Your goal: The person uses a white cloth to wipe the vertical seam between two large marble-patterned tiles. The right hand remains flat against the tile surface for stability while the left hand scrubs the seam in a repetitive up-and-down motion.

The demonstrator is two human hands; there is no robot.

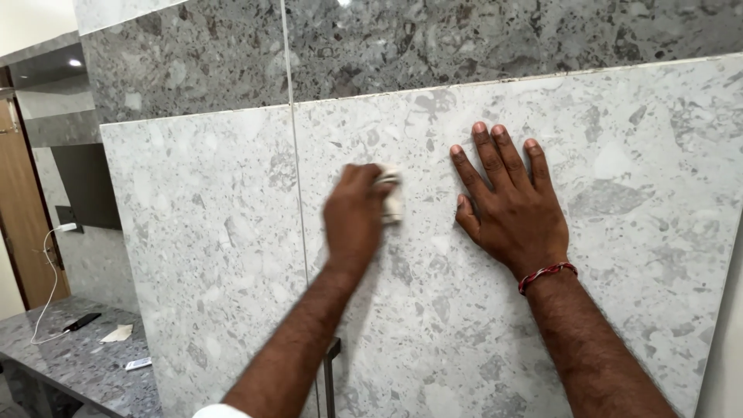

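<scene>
Left hand (354, 217) clutching white cloth (392, 197) against panel (619, 232)

Pale grey stone panel (619, 255) w/ white & darker grey flecks, terrazzo-like, is showing a thin dark seam (298, 201). Wall slabs (433, 42) above are looking darker grey, speckled charcoal & light chips. Cloth (393, 193) in the left hand (354, 217) is appearing white, blurred. Thread band (546, 273) on the right hand's (512, 207) wrist is showing red w/ white bits. Counter (70, 364) is showing mottled grey; door (22, 232) is looking brown wood; cable (48, 279) white.
</scene>
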